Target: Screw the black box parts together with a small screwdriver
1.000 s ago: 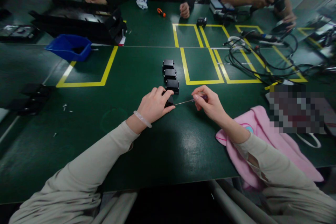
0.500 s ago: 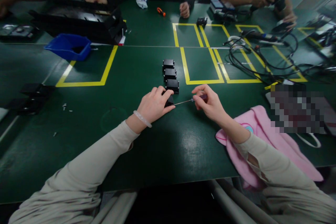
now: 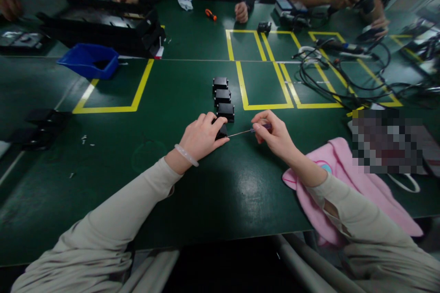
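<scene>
- Moved since earlier frame: far-left co-worker's hand [image 3: 11, 5] now shows more fully beside the black housing [image 3: 144, 36]; own hands, screwdriver and block look about the same.
- Left hand [image 3: 203, 135]: fingers curled over the black block [image 3: 222, 132], thumb at its near side, gripping it on the green table [image 3: 154, 219]; pale bracelet [image 3: 186, 155] on wrist.
- Right hand [image 3: 275, 135]: fingertips pinching the screwdriver [image 3: 242, 133] by its dark handle; shaft points left, nearly level, tip at the block's near right corner, by left thumb. Contact with a screw: too small to tell.
- Black block: partly hidden by left hand, at the near end of a line with three black blocks [image 3: 223, 96].
- Left side: loose screws [image 3: 84, 139], dark parts [image 3: 41, 130], blue bin [image 3: 79, 66] near the housing.
- Right side: pink cloth [image 3: 343, 174] under right forearm, black cables [image 3: 304, 73] beyond.
- Far side: orange tool [image 3: 211, 15], crumpled white tissue [image 3: 185, 3].
</scene>
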Action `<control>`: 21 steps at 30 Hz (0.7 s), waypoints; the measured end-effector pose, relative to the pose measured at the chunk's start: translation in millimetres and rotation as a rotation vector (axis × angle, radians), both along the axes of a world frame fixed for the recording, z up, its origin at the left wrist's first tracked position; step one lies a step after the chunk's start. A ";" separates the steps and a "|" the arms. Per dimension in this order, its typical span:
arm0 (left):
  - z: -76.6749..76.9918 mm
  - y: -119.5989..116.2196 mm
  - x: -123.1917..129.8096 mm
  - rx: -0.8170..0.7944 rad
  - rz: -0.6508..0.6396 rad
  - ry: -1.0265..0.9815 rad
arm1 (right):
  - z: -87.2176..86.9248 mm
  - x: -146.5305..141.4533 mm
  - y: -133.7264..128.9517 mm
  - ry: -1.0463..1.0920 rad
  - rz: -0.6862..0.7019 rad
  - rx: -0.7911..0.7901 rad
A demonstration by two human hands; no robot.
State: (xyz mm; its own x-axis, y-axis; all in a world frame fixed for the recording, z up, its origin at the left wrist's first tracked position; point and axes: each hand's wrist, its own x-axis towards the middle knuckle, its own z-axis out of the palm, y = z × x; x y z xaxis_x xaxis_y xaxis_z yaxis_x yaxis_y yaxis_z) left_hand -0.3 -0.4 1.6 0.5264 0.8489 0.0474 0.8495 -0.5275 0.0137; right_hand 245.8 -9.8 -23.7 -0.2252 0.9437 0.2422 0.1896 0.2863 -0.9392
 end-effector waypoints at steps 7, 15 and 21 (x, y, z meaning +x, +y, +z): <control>-0.6 0.3 -0.1 -0.001 -0.001 -0.010 | -1.7 0.8 0.8 0.014 0.000 0.021; -1.0 0.6 -0.5 -0.002 0.004 -0.012 | -1.7 2.0 1.2 -0.004 0.011 -0.037; -0.4 0.5 -0.3 -0.005 0.002 -0.009 | -3.4 1.2 2.0 0.043 0.014 -0.046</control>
State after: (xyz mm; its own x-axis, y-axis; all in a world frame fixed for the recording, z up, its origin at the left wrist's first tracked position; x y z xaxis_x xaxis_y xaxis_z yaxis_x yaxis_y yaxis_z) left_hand -0.6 0.1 1.2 0.5241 0.8504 0.0474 0.8505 -0.5255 0.0240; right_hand 246.9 -7.8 -27.2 -0.2290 0.9508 0.2084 0.1449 0.2450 -0.9586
